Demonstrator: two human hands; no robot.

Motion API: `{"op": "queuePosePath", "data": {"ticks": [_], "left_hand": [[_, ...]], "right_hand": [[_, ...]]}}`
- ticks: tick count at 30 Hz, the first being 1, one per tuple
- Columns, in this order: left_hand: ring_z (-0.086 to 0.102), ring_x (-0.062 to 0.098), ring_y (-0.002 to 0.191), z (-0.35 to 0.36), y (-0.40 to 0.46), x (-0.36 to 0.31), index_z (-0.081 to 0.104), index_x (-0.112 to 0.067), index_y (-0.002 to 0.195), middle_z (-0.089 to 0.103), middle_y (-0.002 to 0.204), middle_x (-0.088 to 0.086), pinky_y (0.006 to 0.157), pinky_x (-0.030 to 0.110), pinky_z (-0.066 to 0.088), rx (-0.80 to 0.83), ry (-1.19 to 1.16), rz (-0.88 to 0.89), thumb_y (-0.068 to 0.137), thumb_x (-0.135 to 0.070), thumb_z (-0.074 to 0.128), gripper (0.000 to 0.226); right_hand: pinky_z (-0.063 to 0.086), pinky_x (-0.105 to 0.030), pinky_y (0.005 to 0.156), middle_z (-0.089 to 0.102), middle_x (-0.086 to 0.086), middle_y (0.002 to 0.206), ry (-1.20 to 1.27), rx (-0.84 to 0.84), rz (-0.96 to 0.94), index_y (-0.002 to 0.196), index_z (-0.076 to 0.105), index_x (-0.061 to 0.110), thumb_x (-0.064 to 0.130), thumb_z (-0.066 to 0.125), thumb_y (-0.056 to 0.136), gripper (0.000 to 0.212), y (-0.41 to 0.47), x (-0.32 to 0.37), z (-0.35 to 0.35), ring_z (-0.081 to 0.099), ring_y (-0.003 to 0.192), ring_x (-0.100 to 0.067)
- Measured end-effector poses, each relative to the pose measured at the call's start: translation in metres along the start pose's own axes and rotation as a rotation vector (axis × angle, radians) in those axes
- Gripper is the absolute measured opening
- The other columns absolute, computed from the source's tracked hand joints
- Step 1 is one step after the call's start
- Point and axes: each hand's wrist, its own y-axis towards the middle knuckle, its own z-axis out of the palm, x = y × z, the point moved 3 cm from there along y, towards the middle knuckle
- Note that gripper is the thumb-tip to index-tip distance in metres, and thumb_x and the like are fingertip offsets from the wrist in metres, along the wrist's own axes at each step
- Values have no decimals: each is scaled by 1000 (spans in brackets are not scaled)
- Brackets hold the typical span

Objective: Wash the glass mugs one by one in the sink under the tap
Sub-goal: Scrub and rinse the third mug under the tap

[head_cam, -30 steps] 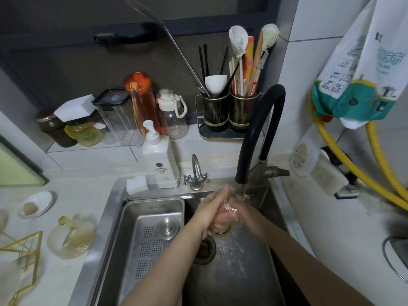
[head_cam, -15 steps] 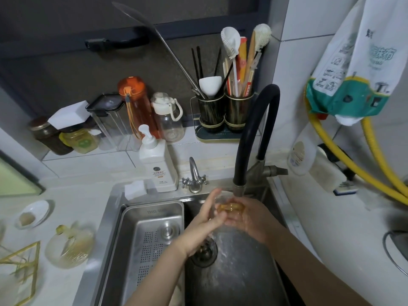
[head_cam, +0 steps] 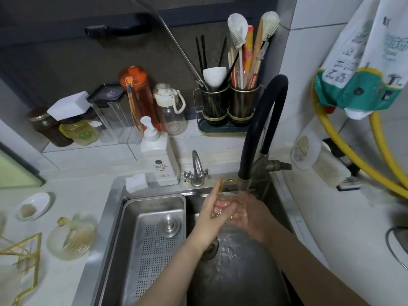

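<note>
Both hands — left hand [head_cam: 209, 208], right hand [head_cam: 249, 215] — clasped one glass mug [head_cam: 227, 207] under the tap [head_cam: 244, 184] above the sink [head_cam: 238, 272], water running.

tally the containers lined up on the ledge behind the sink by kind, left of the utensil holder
Glass jars: 2, dark brown jar, yellow jar
Clear square canister with black lid: 1
Drinking bottles: 2, orange bottle, clear bottle with white lid
Total: 5

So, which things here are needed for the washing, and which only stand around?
In use: glass mug, left hand, right hand, black tap, sink.
Idle: soap pump bottle, orange bottle, utensil holder, strainer tray.
</note>
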Motion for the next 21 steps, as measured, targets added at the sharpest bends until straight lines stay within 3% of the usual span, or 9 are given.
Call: {"op": "queuePosePath", "data": {"ticks": [3, 6, 9, 11, 12, 14, 16, 18, 21], "left_hand": [[63, -10, 90, -1, 13, -6, 32, -46, 134, 69, 99, -22, 74, 8, 47, -21, -142, -95, 91, -27, 60, 55], [56, -10, 101, -2, 13, -9, 31, -51, 136, 54, 121, -22, 87, 13, 40, 10, -152, -137, 89, -35, 60, 58], [39, -15, 120, -2, 2, 8, 28, -59, 133, 42, 131, -30, 94, 10, 33, 20, -45, -80, 84, -37, 67, 66], [38, -6, 128, -3, -2, 12, 31, -62, 132, 40, 136, -25, 103, 18, 33, -13, -33, -53, 78, -49, 69, 68], [45, 3, 128, -4, -2, 12, 34, -63, 130, 46, 137, -15, 106, 28, 38, -17, -88, -85, 75, -54, 69, 66], [58, 17, 119, -3, 1, 13, 40, -61, 127, 57, 132, 3, 98, 44, 50, 7, -219, -177, 73, -57, 69, 62], [64, 22, 112, -3, 2, 13, 40, -55, 129, 61, 127, 4, 88, 48, 55, 30, -283, -249, 77, -55, 66, 58], [66, 23, 107, -4, 4, 15, 39, -49, 131, 65, 123, 1, 86, 50, 56, 45, -280, -326, 79, -60, 62, 58], [61, 18, 116, -4, 2, 24, 34, -50, 136, 61, 128, -5, 97, 49, 50, 74, -250, -318, 74, -69, 60, 69]], "right_hand": [[55, -46, 86, 71, -10, 110, -130, -13, -63, 103, 68, 12, 30, 39, 100, 34, -4, -3, 2, 69, 100, -26], [57, -35, 74, 73, -3, 105, -133, 73, -50, 118, 62, 10, 18, 44, 98, 29, -4, 6, 5, 69, 100, -25], [51, -28, 92, 69, 7, 117, -68, 281, -139, 131, 54, 15, 20, 46, 94, 38, 4, 20, 3, 60, 114, -18], [54, -29, 90, 69, 0, 116, -102, 335, -25, 116, 66, 16, 38, 74, 74, 48, 4, 14, 1, 65, 108, -14], [57, -29, 85, 70, -3, 110, -151, 267, 0, 110, 67, 11, 37, 75, 74, 44, -4, 13, 5, 68, 101, -15], [57, -29, 83, 68, -2, 106, -306, 219, -89, 119, 59, 2, 22, 53, 95, 32, 1, 9, 2, 68, 94, -14], [57, -27, 82, 63, 2, 97, -419, 197, -61, 124, 52, -4, 15, 43, 99, 33, -3, 9, 3, 63, 86, -9], [53, -27, 88, 63, 8, 93, -605, 240, -37, 115, 60, 1, 16, 48, 96, 27, -9, 15, 8, 61, 84, -2], [53, -31, 87, 68, -17, 102, -545, 263, -117, 109, 67, 5, 34, 63, 84, 38, -13, 17, 4, 67, 96, -19]]}}
